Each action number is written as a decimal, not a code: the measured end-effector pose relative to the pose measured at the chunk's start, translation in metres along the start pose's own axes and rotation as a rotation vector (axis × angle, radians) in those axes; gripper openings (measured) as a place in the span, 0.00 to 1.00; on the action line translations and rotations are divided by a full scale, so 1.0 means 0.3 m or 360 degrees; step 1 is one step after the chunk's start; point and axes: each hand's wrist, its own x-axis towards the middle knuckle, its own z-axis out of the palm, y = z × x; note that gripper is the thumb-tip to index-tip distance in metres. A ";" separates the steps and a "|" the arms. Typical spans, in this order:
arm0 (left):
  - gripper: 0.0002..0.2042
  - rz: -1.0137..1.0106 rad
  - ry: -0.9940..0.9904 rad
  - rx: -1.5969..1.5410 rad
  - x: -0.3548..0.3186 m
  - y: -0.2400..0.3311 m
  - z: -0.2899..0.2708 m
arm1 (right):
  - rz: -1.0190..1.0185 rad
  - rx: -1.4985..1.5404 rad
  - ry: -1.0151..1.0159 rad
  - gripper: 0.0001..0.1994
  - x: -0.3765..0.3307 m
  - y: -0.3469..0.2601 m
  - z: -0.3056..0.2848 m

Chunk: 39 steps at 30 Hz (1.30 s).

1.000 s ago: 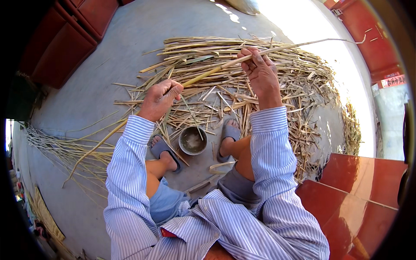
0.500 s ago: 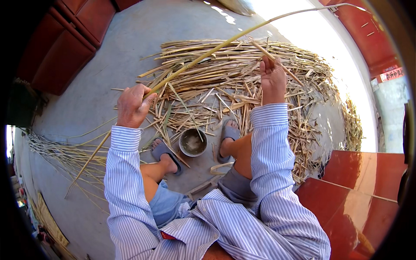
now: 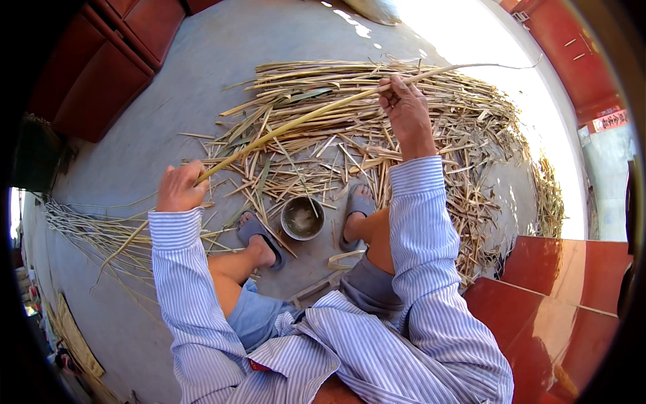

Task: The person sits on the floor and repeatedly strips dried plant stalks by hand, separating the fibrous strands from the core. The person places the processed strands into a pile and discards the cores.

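Presently holding the cane (image 3: 289, 126) aslant over the stalks (image 3: 471, 108), clenched in the left hand (image 3: 182, 187) and pinched, seemingly lightly, in the right hand (image 3: 408, 113). Could crack it by bending too sharply between both grips, lose the pinch by pulling hard, or snag its lower end among the twigs (image 3: 87, 224).

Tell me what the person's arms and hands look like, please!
Long shirt sleeves cover both arms: the left sleeve and the right sleeve have thin blue and white stripes. The left cuff and the right cuff are striped too. The left hand and the right hand are bare, with no gloves.
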 end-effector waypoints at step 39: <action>0.09 0.0218 0.0438 -0.0528 0.185 0.105 0.148 | 0.0433 -0.0096 0.0724 0.18 0.058 0.158 -0.143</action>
